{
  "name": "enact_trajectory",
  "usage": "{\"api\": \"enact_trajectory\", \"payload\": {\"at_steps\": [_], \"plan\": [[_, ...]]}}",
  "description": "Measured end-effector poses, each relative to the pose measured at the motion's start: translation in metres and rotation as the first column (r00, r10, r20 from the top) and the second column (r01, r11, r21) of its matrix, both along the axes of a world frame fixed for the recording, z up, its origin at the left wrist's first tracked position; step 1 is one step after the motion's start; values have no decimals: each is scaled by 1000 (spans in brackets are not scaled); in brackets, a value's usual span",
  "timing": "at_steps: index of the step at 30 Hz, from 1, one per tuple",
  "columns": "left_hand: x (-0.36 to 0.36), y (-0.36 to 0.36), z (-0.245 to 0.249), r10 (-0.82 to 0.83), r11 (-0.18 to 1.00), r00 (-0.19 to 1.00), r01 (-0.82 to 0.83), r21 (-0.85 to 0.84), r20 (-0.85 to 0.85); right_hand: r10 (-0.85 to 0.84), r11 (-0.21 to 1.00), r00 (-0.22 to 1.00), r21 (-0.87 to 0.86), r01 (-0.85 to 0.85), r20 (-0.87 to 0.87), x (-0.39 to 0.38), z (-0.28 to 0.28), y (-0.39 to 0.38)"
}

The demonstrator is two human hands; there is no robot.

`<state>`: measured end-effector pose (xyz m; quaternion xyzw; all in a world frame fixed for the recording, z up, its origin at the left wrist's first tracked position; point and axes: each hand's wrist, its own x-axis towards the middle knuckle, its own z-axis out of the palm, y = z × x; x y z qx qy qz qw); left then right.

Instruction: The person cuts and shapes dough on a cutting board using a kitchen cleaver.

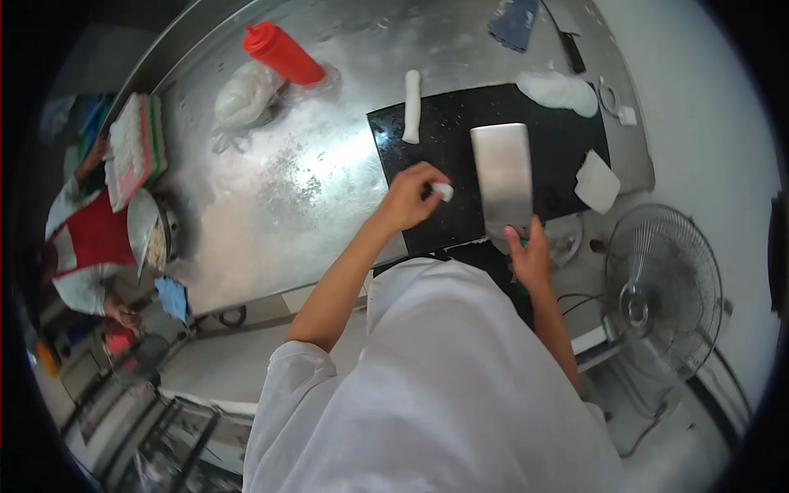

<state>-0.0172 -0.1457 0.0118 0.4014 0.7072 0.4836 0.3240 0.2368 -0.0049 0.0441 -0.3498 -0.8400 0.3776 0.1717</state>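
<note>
My left hand (411,197) is closed in a pinch on a small white dough piece (443,191), over the left part of a black board (452,156). In my right hand (530,256) is the handle end of a wide cleaver (504,177); its broad metal blade points away from me above the board. A thin white dough roll (412,107) lies at the board's far left edge. Toward the far right corner rests a larger white dough lump (559,92). Most of the cleaver's handle is hidden by my fingers.
On the steel table (271,214) are a red squeeze bottle (283,54), a tied white bag (247,96) and a dark cloth (514,25). A white scraper-like piece (597,182) lies at the board's right edge. A fan (662,292) stands right; another person (94,230) works left beside stacked trays (136,148).
</note>
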Motion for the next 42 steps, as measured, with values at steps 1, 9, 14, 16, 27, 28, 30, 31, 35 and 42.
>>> {"api": "enact_trajectory", "payload": {"at_steps": [1, 9, 14, 16, 27, 28, 30, 31, 35, 42], "plan": [[5, 11, 2, -152, 988, 982, 152, -4, -112, -153, 980, 988, -120, 156, 28, 13, -3, -7], [43, 141, -2, -888, 427, 406, 551, -717, -217, -674, 672, 736, -362, 646, 61, 84, 14, -83], [56, 152, 6, -909, 396, 345, 539, -743, -233, -811, 455, 574, -499, 737, 109, 94, 6, -130], [58, 148, 5, -904, 418, 316, 513, -750, -288, -831, 392, 541, -552, 736, 132, 93, 5, -129], [107, 129, -31, -670, 643, 459, 751, -148, -583, -791, 558, 611, -406, 723, 1, 134, -10, -15], [103, 127, -36, -703, 583, 308, 765, -272, -641, -804, 522, 594, -460, 718, 15, 132, -4, -1], [103, 138, -29, -741, 581, 325, 748, -319, -588, -821, 490, 570, -522, 698, -8, 130, -1, 32], [104, 135, -24, -769, 573, 337, 740, -352, -542, -825, 490, 565, -543, 682, -35, 128, -3, 46], [98, 124, -34, -601, 780, 625, 594, -196, -498, -839, 535, 445, -623, 570, -314, 103, -12, 99], [102, 129, -33, -498, 864, 706, 455, -215, -504, -702, 711, 701, 76, 699, 124, 142, -134, 133]]}}
